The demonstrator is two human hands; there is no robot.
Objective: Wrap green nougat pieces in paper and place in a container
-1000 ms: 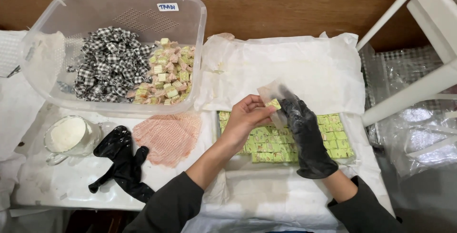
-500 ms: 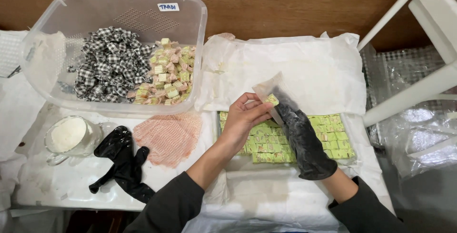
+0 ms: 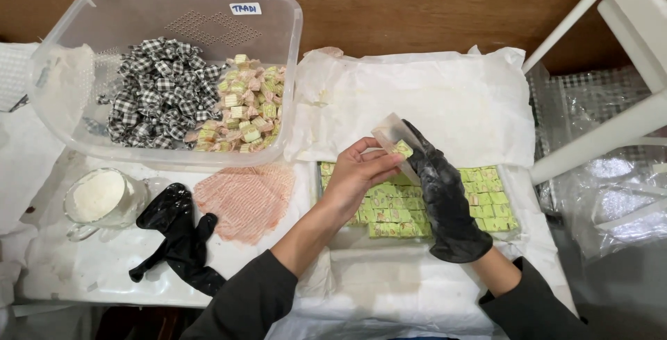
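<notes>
While both of our hands meet above the near edge of the slab of green cubes [image 3: 479,201], the small green cube [image 3: 402,149] sits right between them, resting on a clear wrapper sheet [image 3: 390,134]. Our left hand [image 3: 361,173] is bare and its fingers curl in from the left, with the fingertips closed narrowly on the wrapper's edge and the cube. Our right hand [image 3: 441,194], in a black glove, comes in from the right and pinches the same sheet behind and under the cube (how firmly, we cannot tell). The sheet's long axis runs on a slant, from upper left down to lower right, so it lies across the line joining the two hands; neither hand is clearly nearer, since both touch it. Well apart to the left stands the clear plastic tub [image 3: 292,69] with checked wrapped pieces [image 3: 156,100] and pale wrapped pieces [image 3: 246,107] inside. Nearer us lie a stack of pink sheets [image 3: 246,201], a spare black glove [image 3: 177,232] and a glass cup of white powder [image 3: 101,197].
</notes>
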